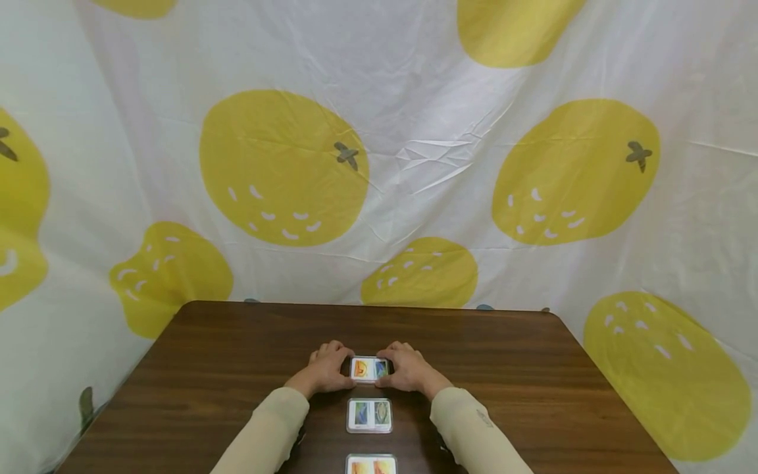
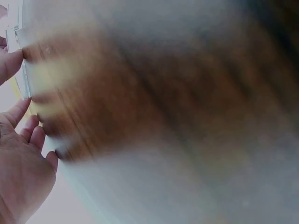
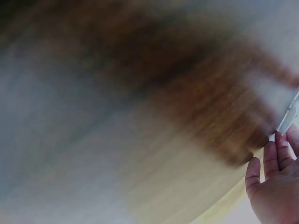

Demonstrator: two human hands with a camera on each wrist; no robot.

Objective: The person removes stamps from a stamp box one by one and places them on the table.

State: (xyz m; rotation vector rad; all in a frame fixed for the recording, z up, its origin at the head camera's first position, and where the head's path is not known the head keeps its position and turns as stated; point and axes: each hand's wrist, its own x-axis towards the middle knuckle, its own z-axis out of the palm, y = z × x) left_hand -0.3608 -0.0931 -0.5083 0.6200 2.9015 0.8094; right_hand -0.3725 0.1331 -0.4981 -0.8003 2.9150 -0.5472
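Note:
A flat clear case (image 1: 362, 370) holding picture cards, one orange and one blue-green, lies on the dark wood table between both hands. My left hand (image 1: 323, 370) pinches its left end, thumb at the near corner and index finger at the far one. At the opposite end my right hand (image 1: 411, 370) holds it likewise, its thumb and index finger covering part of the right-hand picture. The left wrist view shows fingertips (image 2: 22, 108) against the case's edge. In the right wrist view, the case (image 3: 287, 116) meets the fingers of the right hand (image 3: 278, 193).
Nearer to me lies a second clear case (image 1: 370, 416) with two greenish pictures. A third case (image 1: 371, 466) with orange pictures is cut off by the lower frame edge. The table (image 1: 237, 355) ends at a white curtain (image 1: 414, 131) printed with yellow fruit.

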